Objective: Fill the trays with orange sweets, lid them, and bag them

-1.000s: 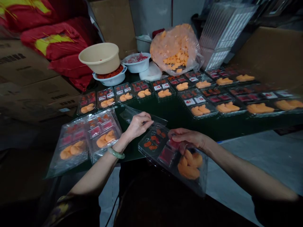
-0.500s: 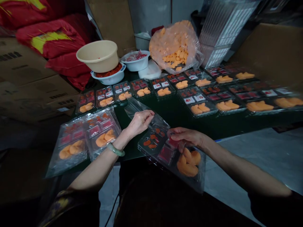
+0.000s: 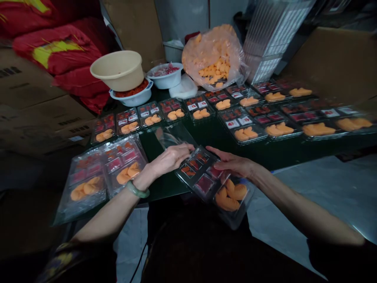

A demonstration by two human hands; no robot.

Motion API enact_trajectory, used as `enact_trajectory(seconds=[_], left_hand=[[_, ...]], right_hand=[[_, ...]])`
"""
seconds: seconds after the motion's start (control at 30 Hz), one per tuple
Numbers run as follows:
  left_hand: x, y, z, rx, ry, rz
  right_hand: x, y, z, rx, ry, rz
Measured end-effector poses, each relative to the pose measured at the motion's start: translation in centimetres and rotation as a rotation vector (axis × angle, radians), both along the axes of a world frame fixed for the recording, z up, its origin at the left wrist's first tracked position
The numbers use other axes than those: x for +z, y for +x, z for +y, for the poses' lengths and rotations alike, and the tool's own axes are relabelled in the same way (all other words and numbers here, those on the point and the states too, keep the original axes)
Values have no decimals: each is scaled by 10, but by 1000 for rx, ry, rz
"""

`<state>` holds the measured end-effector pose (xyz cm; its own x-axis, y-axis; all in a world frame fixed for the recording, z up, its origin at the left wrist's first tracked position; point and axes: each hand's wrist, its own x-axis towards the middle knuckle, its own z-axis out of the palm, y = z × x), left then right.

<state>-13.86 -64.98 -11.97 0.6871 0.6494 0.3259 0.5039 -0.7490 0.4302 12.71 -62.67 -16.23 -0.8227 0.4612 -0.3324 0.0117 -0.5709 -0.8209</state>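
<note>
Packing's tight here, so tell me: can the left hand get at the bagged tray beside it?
Probably yes: the left hand lies right beside the bagged tray, and nothing stands between them.

clear plastic tray (image 3: 203,181) glinting glossy; thin plastic bag (image 3: 213,41) shining; cardboard box (image 3: 35,88) looking matt, rough; cream plastic basin (image 3: 118,78) showing smooth.

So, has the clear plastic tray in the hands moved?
Yes, the clear plastic tray has moved up and away from the person, closer to the filled tray beyond it.

Two hands (image 3: 171,159) (image 3: 235,164), one plastic tray (image 3: 198,177)
</note>
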Motion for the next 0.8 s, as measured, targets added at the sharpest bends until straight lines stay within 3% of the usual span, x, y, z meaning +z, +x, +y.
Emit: enact_trajectory(seconds=[0.23, 0.4, 0.47, 0.57, 0.67, 0.73, 0.8], left_hand=[[-14, 12, -9, 58, 187, -9], [-17, 13, -21, 174, 227, -161], [-21, 8, -28, 270, 251, -151], [-32, 0, -34, 618, 305, -118], [-45, -7, -33, 946, 160, -199], [-52, -9, -29, 1015, -47, -322], [-56, -8, -26, 1005, -236, -498]], right_hand=[[-4, -14, -2, 59, -33, 24], [-9, -17, 0, 53, -84, 65], [-11, -17, -1, 27, -62, 65], [-12, -15, -3, -28, -5, 35], [-11, -14, -9, -70, 12, 8], [-9, -14, -15, -124, 22, 2], [-8, -15, -21, -199, 37, 1]])
